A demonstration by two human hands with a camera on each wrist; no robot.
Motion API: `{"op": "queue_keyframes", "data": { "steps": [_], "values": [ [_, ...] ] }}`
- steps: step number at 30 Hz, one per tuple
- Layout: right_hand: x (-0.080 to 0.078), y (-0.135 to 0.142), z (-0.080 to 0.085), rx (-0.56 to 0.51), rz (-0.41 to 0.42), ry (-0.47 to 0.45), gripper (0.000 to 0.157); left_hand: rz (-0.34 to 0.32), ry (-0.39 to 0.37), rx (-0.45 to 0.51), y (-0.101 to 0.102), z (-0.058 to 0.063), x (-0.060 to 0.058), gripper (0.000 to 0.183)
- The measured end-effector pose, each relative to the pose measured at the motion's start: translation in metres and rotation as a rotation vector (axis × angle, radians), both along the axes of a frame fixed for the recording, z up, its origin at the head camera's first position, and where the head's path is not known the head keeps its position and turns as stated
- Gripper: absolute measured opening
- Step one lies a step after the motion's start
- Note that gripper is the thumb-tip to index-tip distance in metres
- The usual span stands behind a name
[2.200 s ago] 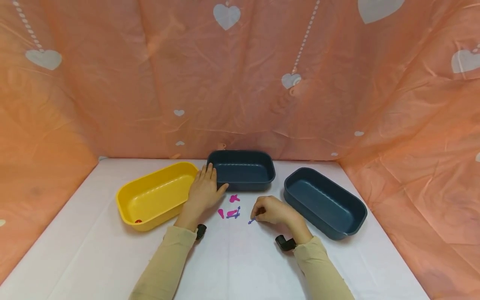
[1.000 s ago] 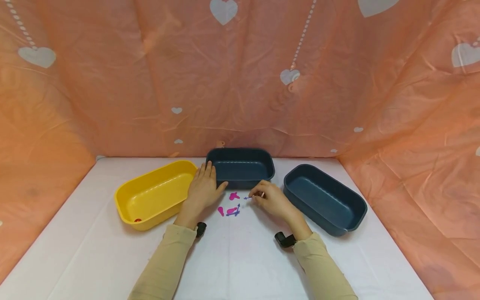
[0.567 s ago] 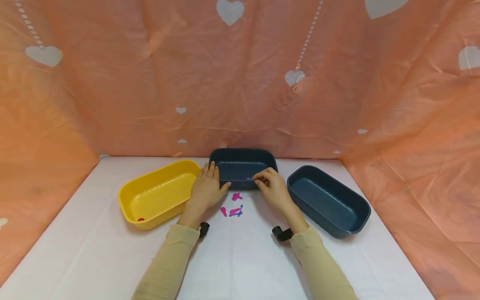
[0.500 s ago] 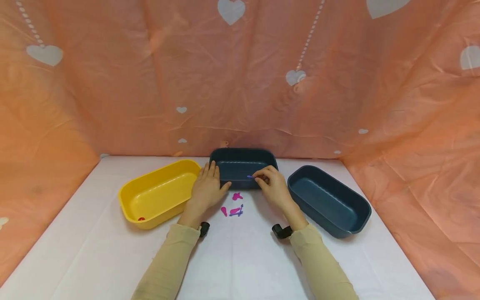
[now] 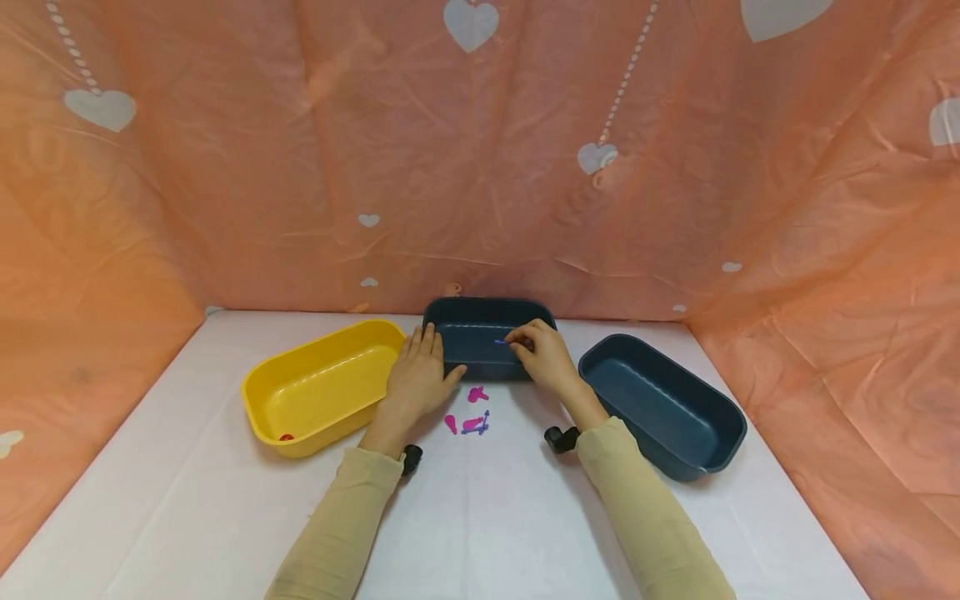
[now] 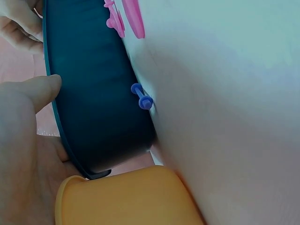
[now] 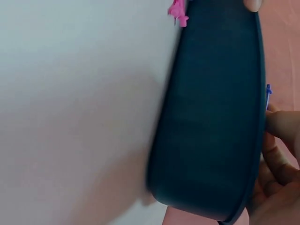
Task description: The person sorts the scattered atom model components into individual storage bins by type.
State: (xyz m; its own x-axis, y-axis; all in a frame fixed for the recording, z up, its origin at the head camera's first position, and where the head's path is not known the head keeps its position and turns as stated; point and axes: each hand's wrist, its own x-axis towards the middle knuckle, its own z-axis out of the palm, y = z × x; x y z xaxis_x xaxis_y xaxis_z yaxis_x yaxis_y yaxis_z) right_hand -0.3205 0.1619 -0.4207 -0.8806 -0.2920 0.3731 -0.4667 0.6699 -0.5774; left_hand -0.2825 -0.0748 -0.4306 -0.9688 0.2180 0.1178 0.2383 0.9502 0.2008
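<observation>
Purple, thin and small: pinched a rod-like piece (image 5: 501,342) between thumb and fingertips of the right hand (image 5: 544,354) and held it just right of the frame's centre, over the opening of the middle dark bin (image 5: 487,372). In the right wrist view, saw its knobbed tip just past the rim, with the bin's wall filling the centre and hiding part of the fingers. Laid the left hand (image 5: 418,379), fingers straight, at the left end of that bin, thumb touching the near rim, so blocking sight of that corner and sitting just beside the yellow bin (image 5: 318,437) at left. Found a small red thing (image 5: 287,437) inside the yellow bin's lower left end. Counted three pink pieces (image 5: 477,394) below the middle bin, between the hands, two of them lower down near some purple pieces (image 5: 474,431). Noted a second dark bin (image 5: 663,408) at right, set at a slant near the right wrist. Spotted black devices (image 5: 561,439) at both wrists, beige sleeves (image 5: 337,521) toward the bottom, a white desk (image 5: 465,533) underneath, and an orange curtain (image 5: 405,150) with pale hearts across the upper frame.
</observation>
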Motion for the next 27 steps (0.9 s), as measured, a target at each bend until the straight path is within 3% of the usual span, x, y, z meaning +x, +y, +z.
{"op": "queue_keyframes", "data": {
  "steps": [13, 27],
  "values": [
    [-0.005, -0.001, -0.001, 0.024, -0.016, -0.039, 0.014, 0.011, 0.015, 0.009, 0.001, 0.001, 0.001, 0.084],
    [0.023, 0.000, -0.004, -0.093, -0.033, 0.046, 0.012, 0.014, 0.027, 0.047, -0.002, 0.002, 0.001, 0.081]
  ]
}}
